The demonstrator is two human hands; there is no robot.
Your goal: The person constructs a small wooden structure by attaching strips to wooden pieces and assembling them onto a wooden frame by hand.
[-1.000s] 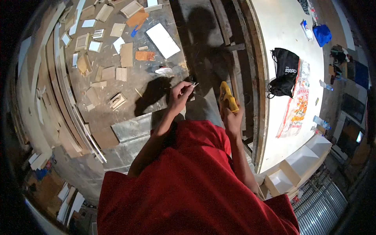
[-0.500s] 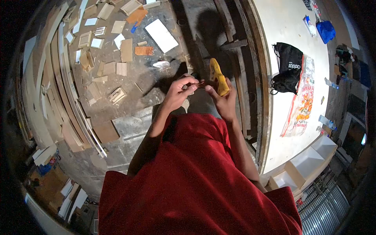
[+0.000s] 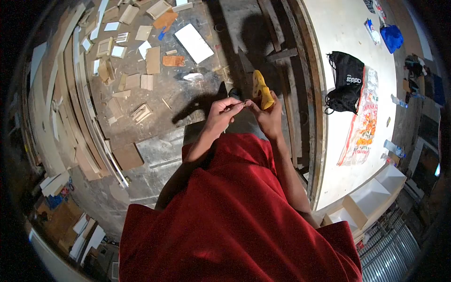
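Note:
My right hand (image 3: 269, 121) is closed on a yellow tool (image 3: 261, 89) that looks like a handle with darker reddish patches. Its exact kind is not clear. The tool stands up past my fingers, tilted slightly left. My left hand (image 3: 221, 117) is closed in a pinch, with thumb and forefinger meeting the right hand's fingertips. Between them is a small thin dark piece (image 3: 244, 103), too small to name. Both hands are in front of my body, above the red garment (image 3: 230, 188).
Wood offcuts (image 3: 152, 60) and a white panel (image 3: 194, 43) litter the floor at left. Long boards (image 3: 77, 94) lean farther left. At right, a pale worktable (image 3: 329, 141) bears a black drawstring bag (image 3: 346, 80), a printed plastic sack (image 3: 361, 136) and bottles (image 3: 393, 148).
My left hand has shifted a little right and down, its fingertips now against the right hand's. The yellow tool stays in my right hand, almost unmoved.

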